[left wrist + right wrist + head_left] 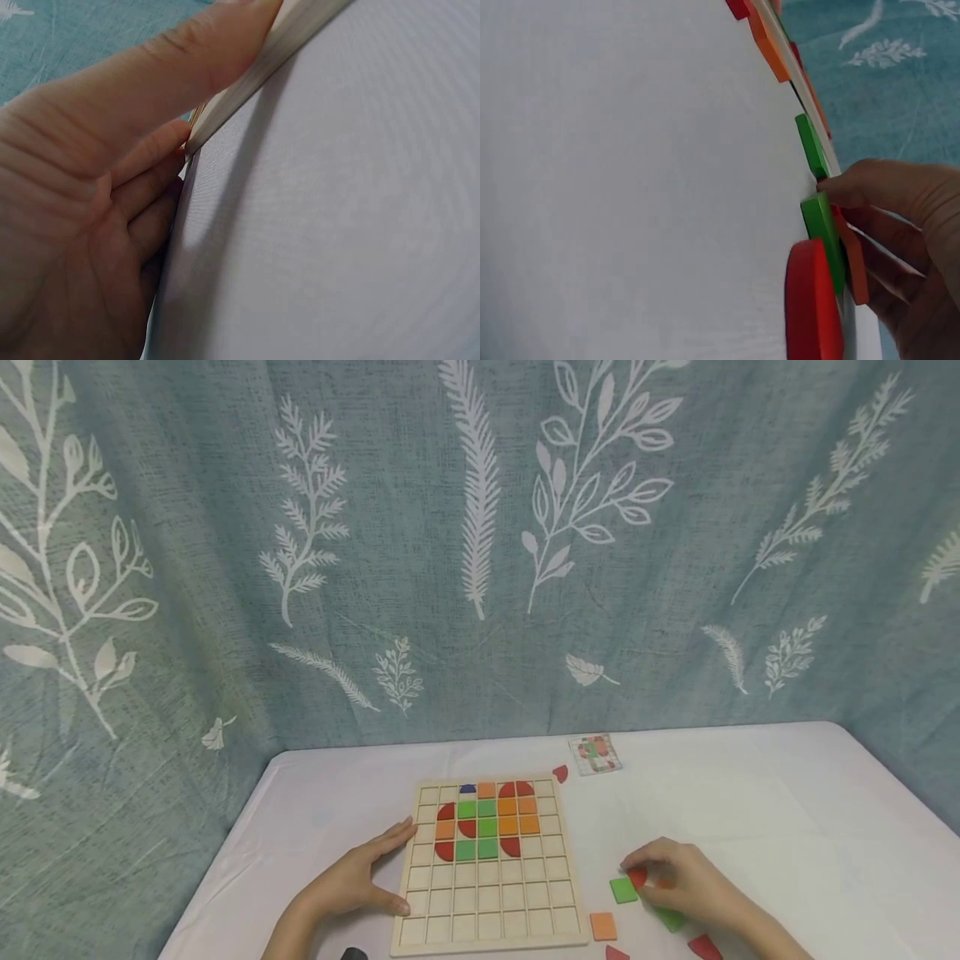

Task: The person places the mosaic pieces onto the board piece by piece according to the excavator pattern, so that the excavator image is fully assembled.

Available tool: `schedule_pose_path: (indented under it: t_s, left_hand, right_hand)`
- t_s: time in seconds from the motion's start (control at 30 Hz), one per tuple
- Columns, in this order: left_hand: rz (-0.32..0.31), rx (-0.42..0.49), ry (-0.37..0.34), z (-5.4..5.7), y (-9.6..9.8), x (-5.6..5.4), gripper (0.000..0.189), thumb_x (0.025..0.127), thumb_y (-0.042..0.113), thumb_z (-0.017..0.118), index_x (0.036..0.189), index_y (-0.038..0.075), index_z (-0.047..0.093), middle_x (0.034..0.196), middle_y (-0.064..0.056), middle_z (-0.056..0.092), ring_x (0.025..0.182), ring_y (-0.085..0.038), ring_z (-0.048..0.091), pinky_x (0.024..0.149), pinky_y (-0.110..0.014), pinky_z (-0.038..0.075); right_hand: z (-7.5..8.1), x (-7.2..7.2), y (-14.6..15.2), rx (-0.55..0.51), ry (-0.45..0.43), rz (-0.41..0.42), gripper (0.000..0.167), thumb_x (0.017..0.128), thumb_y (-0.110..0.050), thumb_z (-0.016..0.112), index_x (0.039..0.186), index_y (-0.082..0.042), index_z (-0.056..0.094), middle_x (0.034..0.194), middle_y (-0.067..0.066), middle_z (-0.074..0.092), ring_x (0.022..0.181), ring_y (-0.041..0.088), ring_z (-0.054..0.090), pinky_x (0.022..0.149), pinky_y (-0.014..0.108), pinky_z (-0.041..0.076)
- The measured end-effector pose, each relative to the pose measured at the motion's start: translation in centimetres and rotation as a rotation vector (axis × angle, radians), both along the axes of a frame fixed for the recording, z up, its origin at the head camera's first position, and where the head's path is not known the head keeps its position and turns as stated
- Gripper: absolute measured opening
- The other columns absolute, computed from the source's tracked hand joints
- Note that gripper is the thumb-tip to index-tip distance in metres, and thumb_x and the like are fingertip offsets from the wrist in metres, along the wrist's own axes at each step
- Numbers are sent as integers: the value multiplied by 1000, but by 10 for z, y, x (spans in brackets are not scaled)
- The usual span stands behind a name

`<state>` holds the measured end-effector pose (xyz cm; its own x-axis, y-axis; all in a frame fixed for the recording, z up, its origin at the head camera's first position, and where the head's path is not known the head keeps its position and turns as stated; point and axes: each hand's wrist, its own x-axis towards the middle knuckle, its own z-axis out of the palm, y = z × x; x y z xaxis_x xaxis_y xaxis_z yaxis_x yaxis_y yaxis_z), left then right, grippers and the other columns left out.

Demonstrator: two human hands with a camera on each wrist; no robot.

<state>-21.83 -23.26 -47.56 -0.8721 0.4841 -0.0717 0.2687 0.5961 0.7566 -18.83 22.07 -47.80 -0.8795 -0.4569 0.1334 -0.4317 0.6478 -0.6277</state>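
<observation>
Left hand (358, 878) straight-fingered against pale wooden grid board (488, 872); right of board, right hand (688, 881) pinches red tile (637, 877) (careless lifting might knock adjacent green square tile (623, 890)).

Blue-grn curtain (408, 552), wht leaf prints (480, 485), wht-clothed tbl (750, 802) w/ rounded far corners

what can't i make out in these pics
- Picture card: head view, too small to read its pattern exactly.
- Dark object: head view, cut off by the bottom edge.
- Red piece at the right hand: head view, full shape hidden by fingers.
- Left hand: left wrist view, thumb tip cut off by the top edge.
</observation>
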Motion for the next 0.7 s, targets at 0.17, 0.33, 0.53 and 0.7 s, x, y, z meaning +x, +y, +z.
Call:
schedule_pose_path:
  t_s: [0.17,0.33,0.53,0.7]
  left_hand:
    - [3,3,-3,2,1,1,101,56,34,84,141,7,37,150,-16,25,137,-42,18,106,-62,17]
    - [8,-1,1,2,1,1,102,55,34,84,141,8,38,150,-16,25,136,-42,18,106,-62,17]
    - [9,6,-3,2,1,1,102,55,33,85,141,8,37,150,-16,25,136,-43,17,106,-63,16]
    - [7,-2,8,2,0,0,102,55,34,84,141,8,37,150,-16,25,136,-42,18,106,-62,17]
  right_hand:
    - [-2,-1,4,-40,2,35,22,76,-18,74,96,-24,68,98,-13,65,96,2,57,85,24,49]
    - [2,-3,3,-60,-18,36,21,76,-14,73,94,-23,68,97,-13,66,94,3,58,84,24,50]
    - [7,-5,0,-47,-21,20,22,76,-13,73,94,-24,68,97,-14,66,95,3,58,84,24,50]
    - [8,-11,-10,-87,-17,24,19,78,-15,72,94,-23,68,97,-13,67,94,3,58,83,27,51]
